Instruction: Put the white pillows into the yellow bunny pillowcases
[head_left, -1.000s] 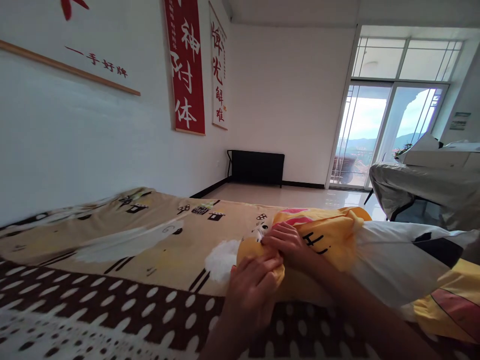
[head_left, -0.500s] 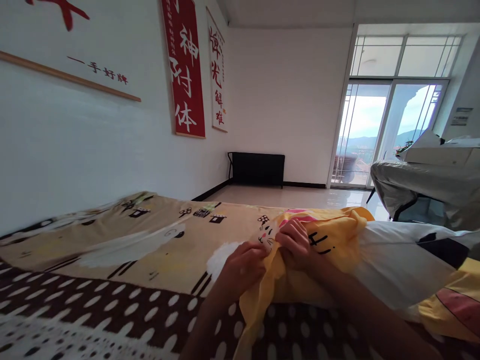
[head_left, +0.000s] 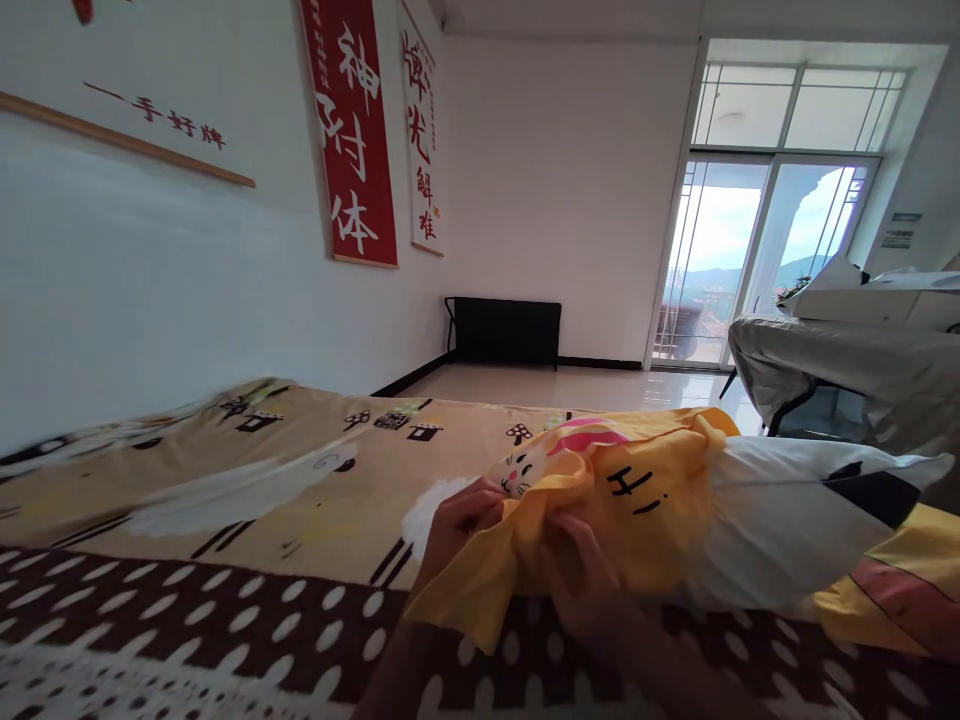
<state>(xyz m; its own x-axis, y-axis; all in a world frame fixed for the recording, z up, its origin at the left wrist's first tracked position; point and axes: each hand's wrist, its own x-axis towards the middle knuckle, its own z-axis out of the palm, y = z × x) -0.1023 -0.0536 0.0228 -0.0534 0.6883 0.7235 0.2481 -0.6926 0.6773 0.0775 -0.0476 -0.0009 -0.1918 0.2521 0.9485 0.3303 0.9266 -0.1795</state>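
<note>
A yellow pillowcase (head_left: 660, 490) with a cat face and the letters "Hi" lies bunched over the left part of a white pillow (head_left: 780, 520). The pillow's right end, with a black patch, sticks out uncovered. My left hand (head_left: 469, 510) grips the case at its left edge beside the cat face, and a loose flap of it hangs over my wrist. Lower and to the right, my right hand (head_left: 581, 575) is closed on the case's near side, its fingertips partly hidden in the folds.
Under the pillow spreads a beige sheep-print blanket (head_left: 285, 480) with a brown dotted border (head_left: 300, 620). More yellow printed cloth (head_left: 892, 580) lies at the right. Beyond are a black folded item (head_left: 506, 330) by the wall, a plastic-covered table (head_left: 847, 350) and a glass door (head_left: 757, 260).
My right hand has moved down from the case's top to its near side. The yellow flap has swung up and left over my left wrist. The view has shifted slightly right.
</note>
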